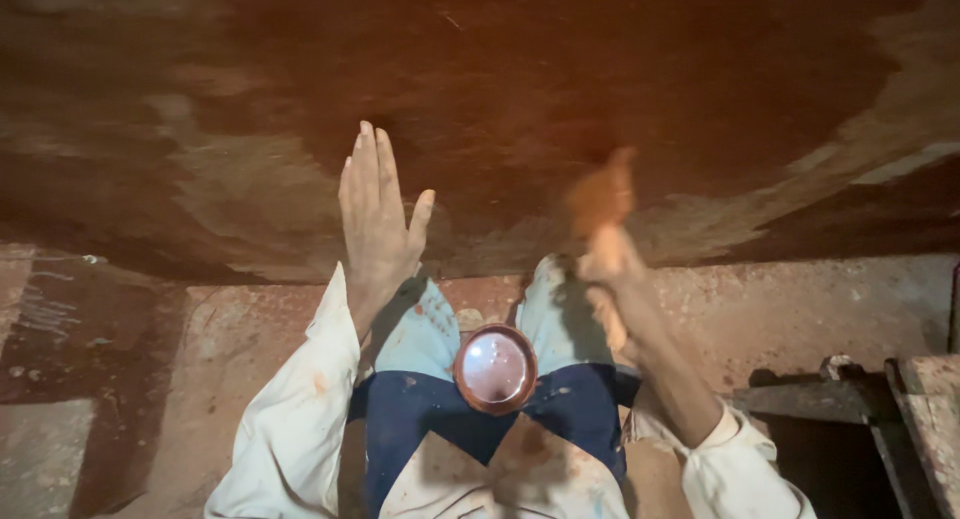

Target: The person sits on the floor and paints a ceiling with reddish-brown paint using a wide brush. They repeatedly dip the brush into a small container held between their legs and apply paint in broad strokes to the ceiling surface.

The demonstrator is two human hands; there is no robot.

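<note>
A round bowl [495, 369] of pale liquid rests in my lap. My left hand [375, 214] lies flat, fingers spread, against the rusty curved surface [600, 69]. My right hand [603, 229] is blurred; grip indeterminable. Stained concrete floor [800, 299] below.

A person's left hand [375, 219] lies flat, fingers [368, 164] together and pointing up, against a broad rust-brown surface [520, 89] streaked with paler wet patches. The right hand [605, 244], blurred, holds a reddish-brown wad [600, 194] against the same surface, just right of the left hand. Between the person's knees, a small round bowl [496, 369] with a brown rim holds pale liquid. White sleeves [295, 429] and blue-and-white clothing are flecked with rusty stains. A stained concrete floor [810, 304] runs below the surface.
</note>
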